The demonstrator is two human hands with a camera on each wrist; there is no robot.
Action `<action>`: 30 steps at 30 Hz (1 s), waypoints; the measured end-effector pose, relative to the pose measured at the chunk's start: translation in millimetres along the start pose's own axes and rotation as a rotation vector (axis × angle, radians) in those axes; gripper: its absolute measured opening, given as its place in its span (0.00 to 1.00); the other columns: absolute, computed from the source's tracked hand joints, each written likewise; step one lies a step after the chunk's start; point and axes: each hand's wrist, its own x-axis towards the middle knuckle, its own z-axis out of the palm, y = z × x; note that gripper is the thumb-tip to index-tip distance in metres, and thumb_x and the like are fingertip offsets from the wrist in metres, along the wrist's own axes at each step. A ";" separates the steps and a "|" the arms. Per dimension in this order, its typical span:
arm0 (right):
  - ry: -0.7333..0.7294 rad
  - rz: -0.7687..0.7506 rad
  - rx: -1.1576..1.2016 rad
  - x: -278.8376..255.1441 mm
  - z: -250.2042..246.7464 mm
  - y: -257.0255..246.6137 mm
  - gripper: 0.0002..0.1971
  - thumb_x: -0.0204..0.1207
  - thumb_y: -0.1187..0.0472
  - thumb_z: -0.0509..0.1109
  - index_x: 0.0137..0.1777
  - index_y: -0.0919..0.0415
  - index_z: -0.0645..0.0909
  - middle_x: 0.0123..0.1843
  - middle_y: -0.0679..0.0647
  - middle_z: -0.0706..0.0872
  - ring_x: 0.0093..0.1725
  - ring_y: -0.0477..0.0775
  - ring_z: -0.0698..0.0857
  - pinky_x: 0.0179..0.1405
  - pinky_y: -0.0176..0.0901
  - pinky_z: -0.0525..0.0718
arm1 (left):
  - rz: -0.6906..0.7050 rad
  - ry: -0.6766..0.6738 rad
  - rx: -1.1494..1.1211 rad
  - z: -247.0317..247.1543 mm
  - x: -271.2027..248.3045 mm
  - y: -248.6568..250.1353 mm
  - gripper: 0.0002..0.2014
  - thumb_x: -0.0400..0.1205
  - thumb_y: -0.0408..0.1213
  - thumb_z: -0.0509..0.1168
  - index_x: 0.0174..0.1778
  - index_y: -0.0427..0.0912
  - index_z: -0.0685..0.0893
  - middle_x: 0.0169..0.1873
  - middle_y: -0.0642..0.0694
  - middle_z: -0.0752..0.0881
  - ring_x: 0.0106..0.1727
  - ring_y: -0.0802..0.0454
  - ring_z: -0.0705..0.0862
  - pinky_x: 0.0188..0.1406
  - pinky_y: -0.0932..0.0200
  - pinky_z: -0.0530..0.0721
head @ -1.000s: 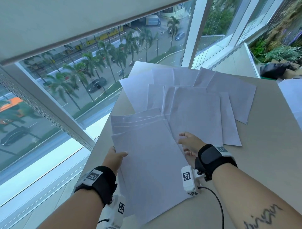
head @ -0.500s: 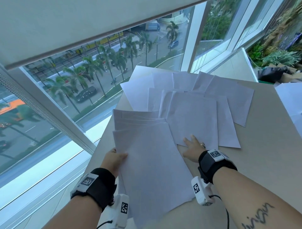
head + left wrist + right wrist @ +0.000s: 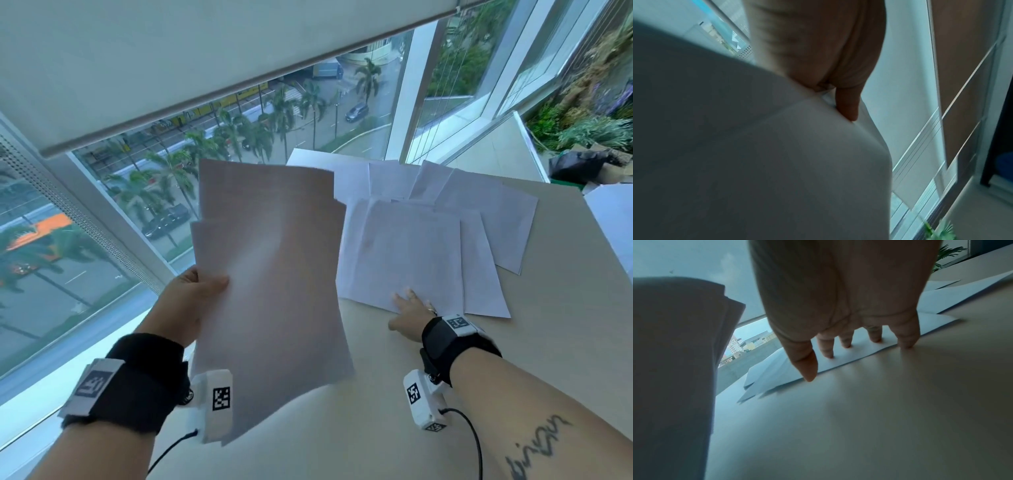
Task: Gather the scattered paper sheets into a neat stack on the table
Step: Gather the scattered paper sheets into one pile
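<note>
While my left hand [image 3: 186, 301] grips a bundle of white paper sheets [image 3: 270, 291] lifted clear of the beige table [image 3: 565, 342], my right hand [image 3: 409, 313] lies flat, fingers [image 3: 826, 347] spread, on the near edge of the loose overlapping white sheets [image 3: 414, 253] fanned across it.

Matt paper sheets [image 3: 411, 253], smooth table [image 3: 565, 342]

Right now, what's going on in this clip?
A person is collecting loose paper. The left hand grips a bundle of sheets lifted off the table. The right hand presses spread fingers on the near edge of the sheets left fanned out there. Nothing is neatly stacked yet.
</note>
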 end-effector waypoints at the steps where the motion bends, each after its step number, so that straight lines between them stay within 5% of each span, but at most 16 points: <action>1: 0.033 -0.043 0.013 -2.4 -1.8 -1.2 0.29 0.79 0.61 0.56 0.80 0.46 0.57 0.84 0.53 0.49 0.82 0.66 0.49 0.81 0.56 0.52 | 0.011 -0.031 -0.017 5.3 -0.3 5.9 0.11 0.80 0.23 0.57 0.43 0.39 0.83 0.26 0.46 0.90 0.24 0.52 0.87 0.26 0.58 0.88; 3: 0.099 -0.159 0.112 -6.7 -12.2 -3.8 0.25 0.82 0.68 0.45 0.75 0.52 0.68 0.73 0.58 0.66 0.73 0.62 0.66 0.74 0.49 0.62 | 0.028 -0.088 -0.036 19.8 -0.6 16.0 0.11 0.79 0.22 0.57 0.43 0.39 0.82 0.26 0.47 0.90 0.24 0.53 0.88 0.27 0.58 0.89; 5: 0.063 -0.180 0.394 -18.5 -27.7 -8.2 0.25 0.83 0.61 0.39 0.77 0.57 0.65 0.72 0.58 0.71 0.74 0.56 0.69 0.73 0.45 0.64 | 0.041 -0.151 -0.046 37.7 -0.6 22.6 0.08 0.76 0.22 0.61 0.43 0.39 0.82 0.26 0.47 0.90 0.24 0.53 0.88 0.26 0.59 0.88; 7: -0.055 -0.281 0.713 -27.5 -40.3 -5.7 0.30 0.81 0.43 0.53 0.80 0.56 0.60 0.79 0.54 0.65 0.80 0.55 0.62 0.78 0.52 0.57 | 0.032 -0.213 -0.057 56.3 0.7 26.4 0.09 0.73 0.21 0.63 0.44 0.38 0.81 0.26 0.46 0.90 0.24 0.52 0.88 0.26 0.58 0.88; 9: -0.151 -0.375 0.935 -33.9 -50.5 -1.4 0.52 0.56 0.26 0.68 0.79 0.47 0.58 0.81 0.48 0.62 0.81 0.52 0.60 0.80 0.59 0.51 | 0.013 -0.271 -0.069 75.1 4.8 28.7 0.10 0.73 0.21 0.63 0.45 0.37 0.82 0.28 0.45 0.91 0.25 0.51 0.88 0.28 0.57 0.89; 11: -0.109 -0.454 1.008 -31.0 -61.3 0.7 0.60 0.36 0.26 0.77 0.73 0.48 0.69 0.73 0.43 0.75 0.71 0.46 0.73 0.76 0.56 0.59 | 0.002 -0.310 -0.075 93.3 13.9 30.1 0.10 0.76 0.21 0.60 0.46 0.38 0.82 0.29 0.45 0.91 0.27 0.51 0.89 0.30 0.57 0.89; 13: -0.050 -0.512 1.137 -23.8 -74.7 4.8 0.54 0.28 0.36 0.85 0.61 0.54 0.78 0.54 0.45 0.89 0.51 0.44 0.87 0.58 0.44 0.81 | -0.013 -0.310 -0.076 111.2 25.6 30.9 0.11 0.79 0.21 0.58 0.47 0.39 0.82 0.29 0.46 0.91 0.27 0.51 0.89 0.30 0.57 0.89; 15: 0.061 -0.513 1.232 -14.8 -88.0 13.3 0.54 0.25 0.41 0.87 0.58 0.62 0.79 0.46 0.54 0.90 0.38 0.48 0.90 0.37 0.41 0.88 | -0.037 -0.273 -0.053 128.1 39.3 30.5 0.11 0.80 0.22 0.57 0.48 0.39 0.81 0.30 0.45 0.90 0.27 0.51 0.88 0.31 0.55 0.89; 17: 0.181 -0.465 1.244 -7.3 -101.6 21.7 0.51 0.33 0.43 0.87 0.59 0.68 0.78 0.44 0.58 0.88 0.33 0.50 0.90 0.31 0.41 0.89 | -0.056 -0.215 -0.010 144.5 52.3 30.1 0.09 0.80 0.23 0.59 0.49 0.38 0.80 0.35 0.41 0.87 0.30 0.46 0.86 0.36 0.51 0.87; 19: 0.246 -0.428 1.232 -2.0 -115.2 26.2 0.32 0.63 0.55 0.79 0.62 0.74 0.75 0.47 0.63 0.86 0.33 0.53 0.88 0.29 0.38 0.89 | -0.057 -0.150 0.053 161.1 64.2 30.9 0.07 0.72 0.26 0.64 0.44 0.39 0.80 0.38 0.38 0.83 0.35 0.42 0.82 0.43 0.47 0.83; 21: 0.292 -0.390 1.170 4.5 -127.7 29.4 0.17 0.77 0.67 0.65 0.64 0.74 0.73 0.51 0.64 0.83 0.37 0.57 0.83 0.28 0.38 0.87 | -0.056 -0.124 0.113 176.3 75.9 31.8 0.10 0.62 0.31 0.62 0.37 0.44 0.79 0.39 0.38 0.82 0.40 0.40 0.81 0.51 0.42 0.82; 23: 0.318 -0.350 1.118 17.6 -138.9 35.8 0.11 0.79 0.68 0.62 0.61 0.68 0.75 0.52 0.63 0.83 0.40 0.58 0.82 0.38 0.46 0.88 | -0.071 -0.129 0.147 189.7 88.9 31.7 0.10 0.60 0.30 0.61 0.35 0.44 0.78 0.39 0.39 0.83 0.43 0.40 0.81 0.55 0.40 0.82; 25: 0.361 -0.276 0.981 33.8 -143.5 41.8 0.12 0.79 0.66 0.64 0.60 0.70 0.76 0.57 0.65 0.83 0.48 0.63 0.84 0.57 0.60 0.84 | -0.098 -0.129 0.255 197.5 100.2 29.1 0.08 0.68 0.27 0.63 0.39 0.43 0.79 0.43 0.38 0.82 0.45 0.42 0.79 0.48 0.44 0.83; 28: 0.388 -0.160 0.794 54.6 -139.9 45.7 0.17 0.79 0.67 0.64 0.66 0.71 0.74 0.64 0.69 0.81 0.58 0.66 0.82 0.64 0.55 0.79 | -0.201 -0.124 0.374 203.1 115.8 17.1 0.20 0.79 0.27 0.60 0.67 0.43 0.75 0.51 0.40 0.79 0.47 0.43 0.77 0.39 0.55 0.75; 30: 0.364 -0.073 0.747 68.1 -130.7 49.4 0.23 0.79 0.65 0.65 0.73 0.66 0.68 0.71 0.68 0.76 0.66 0.67 0.79 0.67 0.56 0.77 | -0.281 -0.143 0.481 200.3 123.9 5.6 0.26 0.81 0.30 0.60 0.76 0.44 0.66 0.61 0.42 0.78 0.56 0.43 0.79 0.47 0.55 0.77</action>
